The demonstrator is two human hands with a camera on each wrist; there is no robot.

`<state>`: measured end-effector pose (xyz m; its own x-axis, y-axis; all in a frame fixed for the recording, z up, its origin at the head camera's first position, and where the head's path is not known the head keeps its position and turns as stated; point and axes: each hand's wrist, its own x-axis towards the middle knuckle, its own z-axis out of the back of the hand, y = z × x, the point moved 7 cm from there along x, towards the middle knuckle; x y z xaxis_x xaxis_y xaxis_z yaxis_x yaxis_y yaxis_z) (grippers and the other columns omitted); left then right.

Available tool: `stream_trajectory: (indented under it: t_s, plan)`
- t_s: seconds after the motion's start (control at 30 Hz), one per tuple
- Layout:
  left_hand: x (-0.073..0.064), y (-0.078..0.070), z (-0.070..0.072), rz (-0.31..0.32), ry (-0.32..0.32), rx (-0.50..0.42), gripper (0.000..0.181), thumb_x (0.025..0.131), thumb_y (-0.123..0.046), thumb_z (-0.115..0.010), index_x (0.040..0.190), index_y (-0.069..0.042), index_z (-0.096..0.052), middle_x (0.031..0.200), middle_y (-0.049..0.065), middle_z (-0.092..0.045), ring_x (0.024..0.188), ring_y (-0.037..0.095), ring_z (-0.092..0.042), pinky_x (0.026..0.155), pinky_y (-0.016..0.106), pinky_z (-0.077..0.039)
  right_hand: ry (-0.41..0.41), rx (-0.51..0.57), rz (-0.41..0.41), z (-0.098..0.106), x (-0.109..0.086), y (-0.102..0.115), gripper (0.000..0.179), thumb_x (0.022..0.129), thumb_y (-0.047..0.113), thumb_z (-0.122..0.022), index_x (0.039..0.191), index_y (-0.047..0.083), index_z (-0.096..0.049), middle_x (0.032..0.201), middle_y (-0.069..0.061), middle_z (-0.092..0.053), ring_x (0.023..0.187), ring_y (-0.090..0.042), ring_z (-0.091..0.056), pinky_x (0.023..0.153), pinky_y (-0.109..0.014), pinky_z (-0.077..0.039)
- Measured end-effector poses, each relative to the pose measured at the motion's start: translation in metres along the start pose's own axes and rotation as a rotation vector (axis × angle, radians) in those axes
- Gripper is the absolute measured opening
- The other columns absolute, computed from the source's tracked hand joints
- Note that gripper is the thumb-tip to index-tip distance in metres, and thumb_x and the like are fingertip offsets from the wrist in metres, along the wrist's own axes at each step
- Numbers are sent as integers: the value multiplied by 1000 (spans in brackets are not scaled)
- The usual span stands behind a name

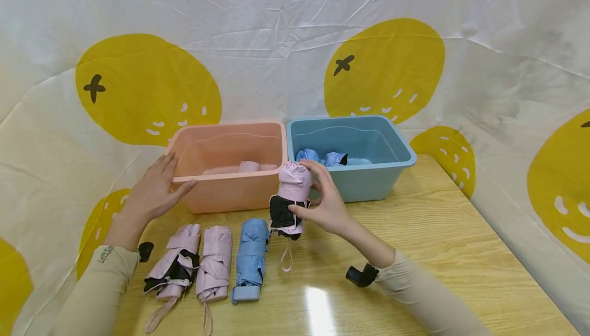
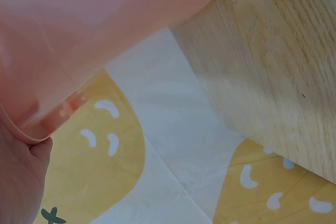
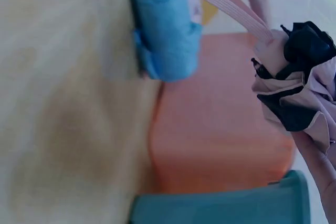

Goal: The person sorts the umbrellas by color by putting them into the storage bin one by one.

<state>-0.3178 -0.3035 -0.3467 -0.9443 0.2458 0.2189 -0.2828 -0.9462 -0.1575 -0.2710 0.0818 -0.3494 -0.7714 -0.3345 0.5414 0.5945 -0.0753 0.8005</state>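
My right hand (image 1: 328, 208) grips a folded pink umbrella (image 1: 294, 182) with black showing on its lower part. It is held upright above the table, near the bins' front walls, its wrist strap hanging down. The right wrist view shows the umbrella's handle end (image 3: 273, 56) and strap. My left hand (image 1: 149, 190) rests on the front left corner of the pink bin (image 1: 230, 192), thumb along the front and fingers at the left rim. In the left wrist view, part of the hand (image 2: 23, 179) touches the bin's rim.
A blue bin (image 1: 364, 180) stands right of the pink one, with blue bundles (image 1: 335, 159) inside. A pink bundle (image 1: 249, 166) lies in the pink bin. Two pink umbrellas (image 1: 214, 259) and a blue umbrella (image 1: 251, 254) lie in a row on the wooden table (image 1: 415, 254).
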Motion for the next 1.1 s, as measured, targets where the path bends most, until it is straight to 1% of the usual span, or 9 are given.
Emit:
stream_trajectory:
  t_s: [0.17, 0.3, 0.37, 0.47, 0.63, 0.77, 0.83, 1.0, 1.1]
  plan:
    - [0, 1, 0, 0, 0, 2, 99, 103, -64, -48, 162, 10, -17, 168, 32, -15, 153, 54, -15, 122, 69, -17, -32, 48, 61, 5, 24, 12, 95, 80, -8, -84, 158, 9, -34, 165, -8, -26, 106, -35, -64, 58, -36, -62]
    - [0, 1, 1, 0, -2, 4, 99, 103, -64, -48, 161, 11, -18, 168, 33, -15, 153, 54, -16, 122, 69, -17, -57, 99, 98, 5, 47, 22, 95, 82, -9, -81, 160, 11, -31, 165, 1, -24, 105, -33, -62, 61, -32, -60]
    - [0, 1, 1, 0, -3, 4, 99, 103, -63, -48, 161, 11, -18, 168, 33, -15, 153, 54, -16, 122, 69, -17, -75, 108, 106, 4, 60, 26, 93, 83, -7, -81, 160, 14, -32, 164, 2, -25, 103, -32, -62, 60, -30, -58]
    - [0, 1, 1, -1, -1, 5, 99, 103, -63, -47, 161, 11, -17, 168, 33, -15, 153, 54, -15, 123, 69, -16, -103, 112, 112, 1, 80, 30, 91, 83, -5, -83, 158, 15, -35, 161, 0, -28, 102, -31, -62, 60, -29, -59]
    - [0, 0, 0, -1, 1, 12, 99, 104, -63, -47, 162, 11, -17, 168, 33, -15, 153, 54, -15, 123, 68, -17, -143, 123, 114, -7, 111, 30, 91, 80, -3, -85, 155, 10, -36, 153, -10, -33, 106, -35, -62, 65, -33, -62]
    - [1, -2, -1, -7, 3, 20, 99, 104, -63, -46, 162, 10, -16, 167, 34, -16, 153, 54, -16, 123, 67, -17, -157, 124, 86, -16, 132, 25, 92, 77, -3, -88, 152, 8, -35, 149, -12, -34, 103, -36, -61, 79, -36, -63]
    - [1, -3, -1, -8, 3, 25, 99, 104, -64, -46, 162, 10, -15, 167, 34, -17, 153, 54, -16, 124, 66, -16, -161, 98, 57, -21, 143, 19, 92, 77, 0, -90, 151, 9, -36, 148, -11, -34, 100, -33, -60, 83, -34, -62]
    - [1, -2, 0, 5, 3, 31, 99, 103, -65, -45, 162, 10, -15, 168, 33, -16, 153, 54, -16, 124, 66, -15, -148, 24, -27, -36, 166, -2, 90, 78, 7, -91, 149, 11, -37, 146, -10, -35, 94, -27, -58, 82, -28, -61]
    - [0, -2, 0, 9, 6, 31, 100, 103, -65, -45, 162, 9, -15, 168, 32, -16, 153, 54, -16, 125, 66, -15, -140, -19, -73, -45, 178, -15, 89, 78, 10, -92, 148, 10, -37, 146, -11, -36, 100, -23, -54, 82, -24, -57]
